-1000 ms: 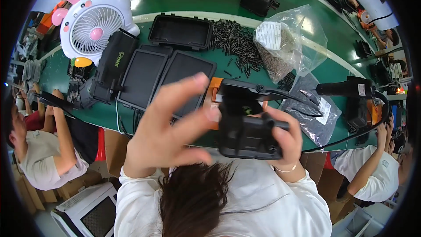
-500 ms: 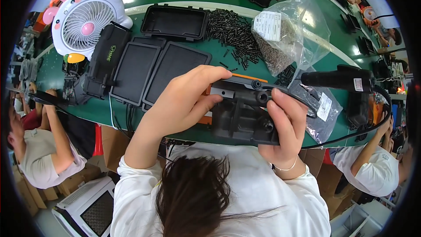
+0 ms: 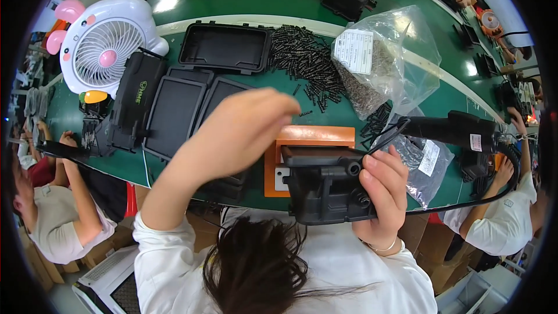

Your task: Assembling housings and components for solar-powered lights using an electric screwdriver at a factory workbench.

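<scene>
My right hand (image 3: 383, 192) grips the right end of a black plastic housing (image 3: 331, 189) with round bosses on that end. The housing is tilted and sits against an orange fixture block (image 3: 317, 134) near the table's front edge. A black cable runs from behind the housing's right end. My left hand (image 3: 247, 122) is in the air to the left of the fixture, apart from the housing. Motion smears its fingers, and whether anything is between them is hidden. Beyond it lies a pile of small black ridged pins (image 3: 305, 61), with a few loose ones nearer.
Black lids (image 3: 177, 113), an open black case (image 3: 224, 46) and an upright black case (image 3: 138, 93) stand left, beside a white fan (image 3: 108, 40). Right are a clear bag of small parts (image 3: 363, 84), a black corded tool (image 3: 447, 131) and another bag (image 3: 427, 177). Co-workers sit at both sides.
My left hand has let go of the housing and moved left, away from it. The housing has tipped and shifted slightly nearer, baring more of the orange fixture. My right hand keeps its hold.
</scene>
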Tool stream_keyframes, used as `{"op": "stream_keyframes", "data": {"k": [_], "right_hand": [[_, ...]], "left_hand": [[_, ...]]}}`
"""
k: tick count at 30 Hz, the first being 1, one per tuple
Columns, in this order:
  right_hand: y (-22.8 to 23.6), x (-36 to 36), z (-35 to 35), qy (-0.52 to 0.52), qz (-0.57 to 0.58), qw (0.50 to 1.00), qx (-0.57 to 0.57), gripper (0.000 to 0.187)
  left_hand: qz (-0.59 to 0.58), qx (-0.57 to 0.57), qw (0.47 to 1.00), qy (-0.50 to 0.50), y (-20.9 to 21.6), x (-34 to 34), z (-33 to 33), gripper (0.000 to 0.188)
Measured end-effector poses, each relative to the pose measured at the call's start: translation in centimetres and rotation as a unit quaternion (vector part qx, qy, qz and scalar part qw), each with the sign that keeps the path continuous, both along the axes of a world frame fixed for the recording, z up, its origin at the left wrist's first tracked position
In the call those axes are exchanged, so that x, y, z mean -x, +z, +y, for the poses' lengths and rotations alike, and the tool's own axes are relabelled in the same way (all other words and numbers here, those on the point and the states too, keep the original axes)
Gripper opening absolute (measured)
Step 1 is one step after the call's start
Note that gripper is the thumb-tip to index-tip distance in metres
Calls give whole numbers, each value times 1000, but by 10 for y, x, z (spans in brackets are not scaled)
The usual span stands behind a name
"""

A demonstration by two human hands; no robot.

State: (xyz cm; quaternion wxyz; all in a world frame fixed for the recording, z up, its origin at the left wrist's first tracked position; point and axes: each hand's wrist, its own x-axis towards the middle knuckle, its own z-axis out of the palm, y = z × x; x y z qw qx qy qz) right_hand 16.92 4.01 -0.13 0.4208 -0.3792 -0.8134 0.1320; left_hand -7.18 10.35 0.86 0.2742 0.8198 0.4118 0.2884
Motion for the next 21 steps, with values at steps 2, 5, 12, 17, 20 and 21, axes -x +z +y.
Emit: {"op": "stream_keyframes", "data": {"k": [2,5,12,17,20,21], "right_hand": [[-3,-1,1,5,29,1000,10,44],[-3,2,1,15,53,998,9,43],[-8,-1,8,50,73,996,13,42],[-7,2,10,63,88,994,5,40],[-11,0,10,57,88,994,5,39],[-12,-1,9,57,87,995,0,38]], "left_hand": [[65,-16,998,-8,-18,-12,33,12],[274,17,961,-29,-50,-40,66,9],[348,-143,921,-97,-86,-51,91,10],[322,-236,913,-80,-62,-36,84,6],[107,-6,992,-68,9,-40,61,5],[56,-6,993,-102,32,-40,48,5]]}}
